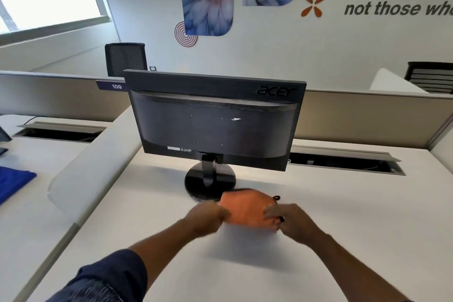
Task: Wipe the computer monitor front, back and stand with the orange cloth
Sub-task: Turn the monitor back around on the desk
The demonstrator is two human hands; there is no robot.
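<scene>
A black monitor [215,120] stands on the white desk [147,240] with its back panel turned toward me. Its round black stand [208,179] sits just behind my hands. The orange cloth [245,211] is held above the desk in front of the stand's base. My left hand [208,216] pinches the cloth's left edge. My right hand [291,220] grips its right edge, and a small dark loop sticks out of the cloth beside it. Both hands are blurred. The screen side of the monitor is hidden.
A cable slot [343,162] opens in the desk behind the monitor on the right, another cable slot [58,132] on the left. Beige dividers [367,117] bound the desk. A blue cloth [12,184] lies at far left. A black chair [126,59] stands beyond the divider.
</scene>
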